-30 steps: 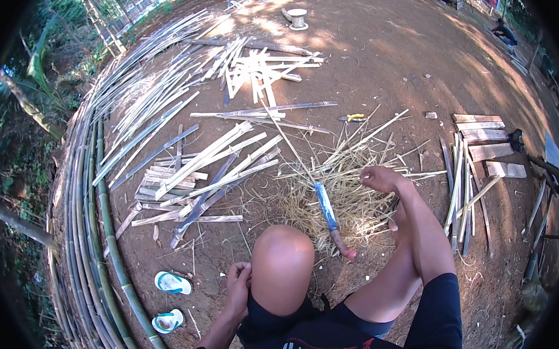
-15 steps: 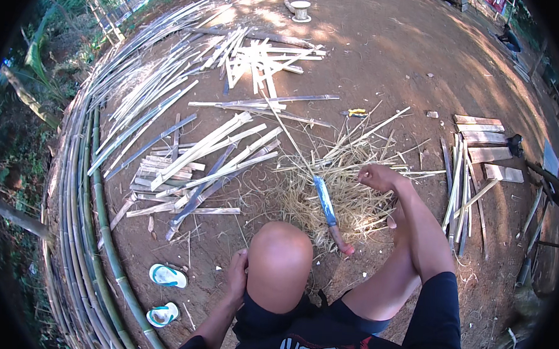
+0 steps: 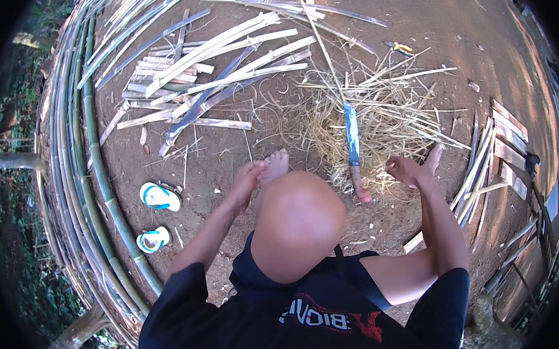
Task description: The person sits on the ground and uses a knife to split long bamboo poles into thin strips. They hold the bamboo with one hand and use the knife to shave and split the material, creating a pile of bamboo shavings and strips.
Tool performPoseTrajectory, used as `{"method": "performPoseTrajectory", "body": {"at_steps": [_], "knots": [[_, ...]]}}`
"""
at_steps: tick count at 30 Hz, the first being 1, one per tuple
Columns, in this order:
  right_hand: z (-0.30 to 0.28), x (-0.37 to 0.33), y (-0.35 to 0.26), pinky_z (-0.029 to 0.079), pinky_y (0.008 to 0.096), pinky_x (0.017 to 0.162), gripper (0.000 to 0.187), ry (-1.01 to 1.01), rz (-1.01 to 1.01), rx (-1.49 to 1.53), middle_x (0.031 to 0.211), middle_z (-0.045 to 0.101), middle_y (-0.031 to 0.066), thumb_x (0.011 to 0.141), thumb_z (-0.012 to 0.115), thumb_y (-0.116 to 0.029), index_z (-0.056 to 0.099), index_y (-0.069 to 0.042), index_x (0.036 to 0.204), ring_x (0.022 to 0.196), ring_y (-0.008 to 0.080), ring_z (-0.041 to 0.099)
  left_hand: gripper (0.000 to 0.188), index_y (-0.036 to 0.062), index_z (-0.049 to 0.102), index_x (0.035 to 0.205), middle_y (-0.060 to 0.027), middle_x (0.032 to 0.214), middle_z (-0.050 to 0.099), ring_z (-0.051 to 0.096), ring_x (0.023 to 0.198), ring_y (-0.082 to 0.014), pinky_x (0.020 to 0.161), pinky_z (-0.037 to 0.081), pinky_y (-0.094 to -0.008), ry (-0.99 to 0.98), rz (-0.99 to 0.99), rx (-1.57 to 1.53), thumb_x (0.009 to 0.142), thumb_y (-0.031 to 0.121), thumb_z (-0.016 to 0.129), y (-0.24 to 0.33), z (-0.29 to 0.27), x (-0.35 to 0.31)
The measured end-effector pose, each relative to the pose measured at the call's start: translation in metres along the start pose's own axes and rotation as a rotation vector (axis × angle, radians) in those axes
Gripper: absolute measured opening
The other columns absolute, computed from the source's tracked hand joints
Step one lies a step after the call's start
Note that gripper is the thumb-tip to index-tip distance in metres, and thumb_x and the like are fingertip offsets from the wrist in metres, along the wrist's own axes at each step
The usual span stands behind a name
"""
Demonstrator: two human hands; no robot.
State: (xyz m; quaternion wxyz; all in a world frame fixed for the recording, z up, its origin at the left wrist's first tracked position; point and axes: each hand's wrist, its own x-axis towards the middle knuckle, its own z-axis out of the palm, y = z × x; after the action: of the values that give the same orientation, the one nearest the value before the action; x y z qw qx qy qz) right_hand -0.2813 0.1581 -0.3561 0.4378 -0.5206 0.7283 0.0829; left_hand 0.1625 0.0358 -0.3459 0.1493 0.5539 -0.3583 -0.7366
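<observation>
My right hand (image 3: 405, 171) is closed in a loose fist with nothing visible in it. It hovers over the near right edge of a heap of thin shavings (image 3: 323, 123), close to my right foot (image 3: 433, 158). Loosely curled, my left hand (image 3: 247, 184) is beside my left shin and close to the left foot (image 3: 275, 167); no object shows in it. Between the hands a long knife (image 3: 352, 135) with a scuffed blue blade lies on the shavings. Its wooden handle, red at the end, points toward me. Neither hand touches it.
Split bamboo strips (image 3: 219, 57) lie in a pile at the far left. Long bamboo poles (image 3: 93, 165) line the left side, near a pair of flip-flops (image 3: 159, 196). At right are more strips (image 3: 475, 178) and short boards (image 3: 510, 142). A yellow-handled tool (image 3: 400, 48) lies beyond the shavings.
The view has tipped down toward my body. My left hand has come forward from beside the knee to near the foot. My right hand has lowered toward me, still closed. The knife lies where it was.
</observation>
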Motion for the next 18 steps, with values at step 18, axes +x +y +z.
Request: {"method": "performPoseTrajectory", "body": {"at_steps": [18], "knots": [[0.149, 0.077, -0.039, 0.050, 0.0442, 0.076, 0.053, 0.330, 0.220, 0.240, 0.090, 0.066, 0.0199, 0.072, 0.076, -0.035, 0.052, -0.003, 0.108, 0.084, 0.0379, 0.065, 0.031, -0.0058, 0.063, 0.092, -0.0129, 0.083, 0.067, 0.065, 0.061, -0.0192, 0.051, 0.053, -0.0289, 0.767, 0.152, 0.088, 0.088, 0.024, 0.054, 0.121, -0.202, 0.255]]}}
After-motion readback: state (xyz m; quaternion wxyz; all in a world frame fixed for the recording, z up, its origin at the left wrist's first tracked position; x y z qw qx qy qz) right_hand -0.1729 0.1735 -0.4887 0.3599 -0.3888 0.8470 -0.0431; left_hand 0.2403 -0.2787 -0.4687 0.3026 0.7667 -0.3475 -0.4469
